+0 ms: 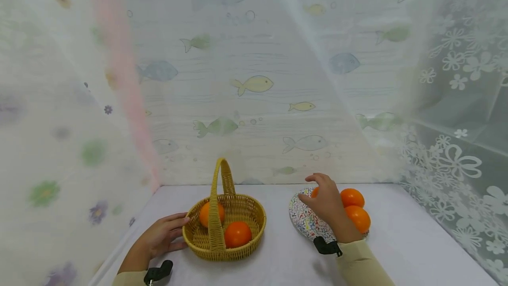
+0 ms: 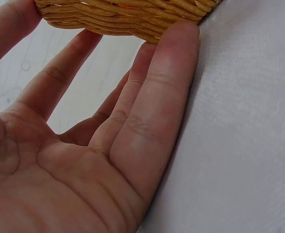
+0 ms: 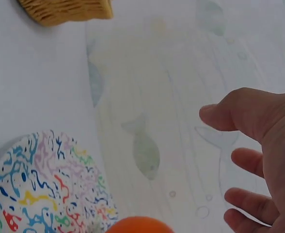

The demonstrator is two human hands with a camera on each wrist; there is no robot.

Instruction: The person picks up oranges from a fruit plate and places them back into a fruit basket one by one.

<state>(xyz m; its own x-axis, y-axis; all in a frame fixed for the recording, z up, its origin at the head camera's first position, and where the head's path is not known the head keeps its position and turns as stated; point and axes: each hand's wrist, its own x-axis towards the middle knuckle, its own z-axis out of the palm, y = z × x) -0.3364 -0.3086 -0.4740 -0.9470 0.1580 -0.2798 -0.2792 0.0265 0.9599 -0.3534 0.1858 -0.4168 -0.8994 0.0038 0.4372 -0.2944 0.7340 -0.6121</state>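
Note:
A yellow wicker basket (image 1: 221,254) with a tall handle stands on the left of the table, two oranges inside: one orange (image 1: 238,234) at the front, another orange (image 1: 204,214) behind the handle. My left hand (image 1: 163,235) touches the basket's left side with extended fingers; the left wrist view shows the fingertips (image 2: 179,36) right at the woven wall. Above a colourfully speckled plate (image 1: 300,215) my right hand (image 1: 326,202) hovers, thumb and fingers spread with nothing between them. Oranges (image 1: 357,219) lie on the plate's right side, and one more is partly hidden behind the hand.
A white cloth covers the table (image 1: 278,259). Behind it hangs a sheer curtain (image 1: 254,114) printed with fish, and a flowered lace curtain (image 1: 456,167) closes off the right side. Between basket and plate lies a stretch of white cloth.

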